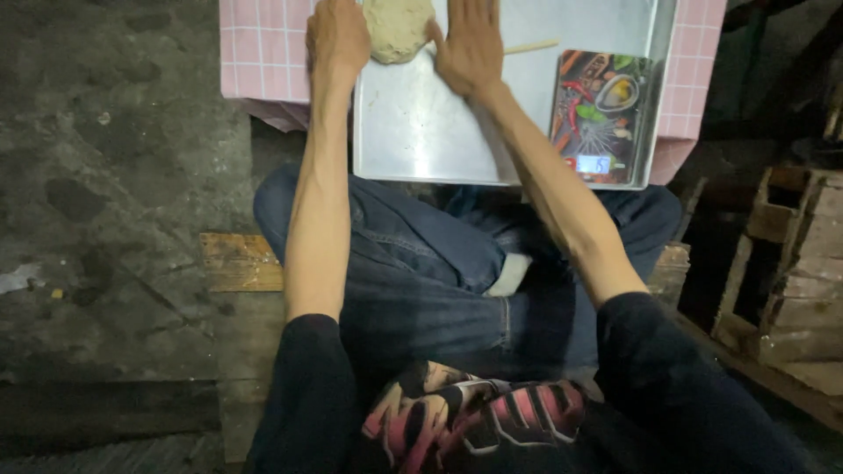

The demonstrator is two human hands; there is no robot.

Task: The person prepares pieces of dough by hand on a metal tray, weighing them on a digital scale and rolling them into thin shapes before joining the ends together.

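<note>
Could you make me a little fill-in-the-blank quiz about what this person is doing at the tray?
1. Both hands, the left hand and the right hand, press against a pale lump of ____.
2. The lump lies on a metal ____.
3. The kitchen scale sits at the tray's ____ side.
4. The cloth under the tray is checked in white and ____.

Missing words: dough; tray; right; pink.

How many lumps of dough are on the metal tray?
1: a dough lump at the tray's far edge, between the left hand and right hand; more may lie beyond view.
</note>
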